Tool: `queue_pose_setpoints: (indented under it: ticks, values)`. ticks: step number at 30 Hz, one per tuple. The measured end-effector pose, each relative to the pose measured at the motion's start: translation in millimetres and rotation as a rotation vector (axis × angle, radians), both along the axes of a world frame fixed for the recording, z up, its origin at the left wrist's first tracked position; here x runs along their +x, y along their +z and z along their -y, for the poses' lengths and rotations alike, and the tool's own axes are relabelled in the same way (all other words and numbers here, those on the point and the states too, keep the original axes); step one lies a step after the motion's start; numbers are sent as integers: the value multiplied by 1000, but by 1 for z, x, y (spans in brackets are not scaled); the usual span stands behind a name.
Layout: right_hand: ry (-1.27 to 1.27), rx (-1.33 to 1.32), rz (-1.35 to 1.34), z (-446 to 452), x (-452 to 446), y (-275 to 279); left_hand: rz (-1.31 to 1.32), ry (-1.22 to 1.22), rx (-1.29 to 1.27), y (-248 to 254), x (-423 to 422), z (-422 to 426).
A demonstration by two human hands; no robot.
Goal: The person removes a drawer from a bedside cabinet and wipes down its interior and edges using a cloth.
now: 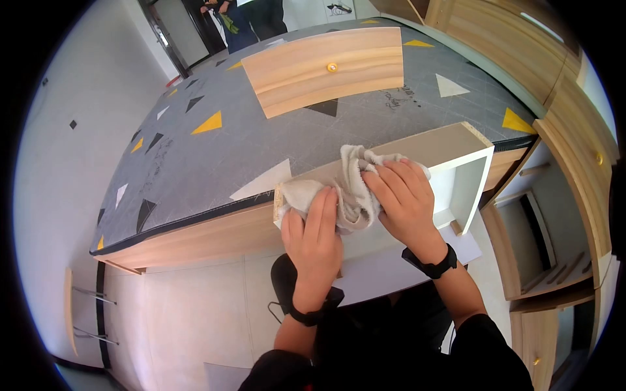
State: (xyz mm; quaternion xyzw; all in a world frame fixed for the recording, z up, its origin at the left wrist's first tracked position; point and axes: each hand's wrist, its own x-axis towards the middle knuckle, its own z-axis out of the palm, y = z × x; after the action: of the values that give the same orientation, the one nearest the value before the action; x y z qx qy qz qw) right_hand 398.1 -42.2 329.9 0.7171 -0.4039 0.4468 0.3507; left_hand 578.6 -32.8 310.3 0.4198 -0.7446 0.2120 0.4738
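A crumpled light grey cloth (355,186) lies over the left part of a white drawer frame (450,146) in front of me. My left hand (316,231) presses on the cloth near the frame's left end, fingers closed over it. Farther right, my right hand (404,199) has its fingers bent over the same cloth, gripping its bunched folds. The frame's right compartment shows its white inside. Behind it, a wooden drawer front (326,72) with a round yellow knob lies flat on the mattress.
The grey patterned mattress (195,156) fills the middle. A wooden cabinet (574,169) with open compartments stands at the right. At the far edge of the bed are people (251,19), partly cut off. A white panel (385,270) lies beneath the frame, near my legs.
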Motion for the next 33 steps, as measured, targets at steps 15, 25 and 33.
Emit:
queue_pose_setpoints:
  ticks: [15, 25, 33]
  values:
    - [-433, -17, 36, -19, -118, 8, 116, -197, -148, 22, -78, 17]
    - [-426, 24, 118, -17, -111, 0, 77, -124, -196, 11, -89, 21]
    - [-401, -2, 142, -17, -105, 1, 67, -139, -186, 10, -88, 20]
